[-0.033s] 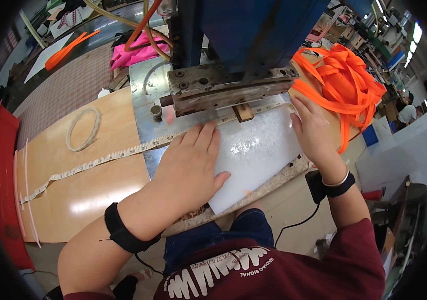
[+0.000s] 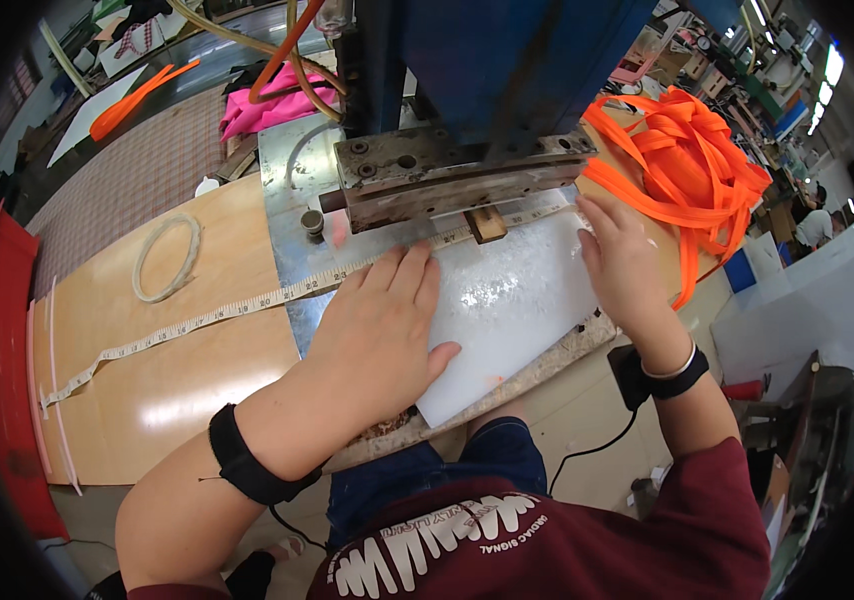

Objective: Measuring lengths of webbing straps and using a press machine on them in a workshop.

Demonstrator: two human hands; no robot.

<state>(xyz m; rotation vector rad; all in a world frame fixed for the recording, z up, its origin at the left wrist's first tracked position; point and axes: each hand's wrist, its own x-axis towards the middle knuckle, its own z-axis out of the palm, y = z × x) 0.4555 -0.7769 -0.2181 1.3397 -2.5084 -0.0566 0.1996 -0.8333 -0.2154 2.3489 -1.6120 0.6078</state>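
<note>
Two hands flat, gripping nothing: left hand (image 2: 379, 335) and right hand (image 2: 622, 262) press one white sheet (image 2: 512, 310) under one press head (image 2: 447, 175), one tape measure (image 2: 197, 322) alongside.

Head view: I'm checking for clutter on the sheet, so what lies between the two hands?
In the head view only the bare, glossy white sheet lies between the left hand and the right hand; both press flat on it, below the small wooden block under the press.

Both hands, left (image 2: 379, 335) and right (image 2: 619, 262), lie flat, fingers extended.
</note>
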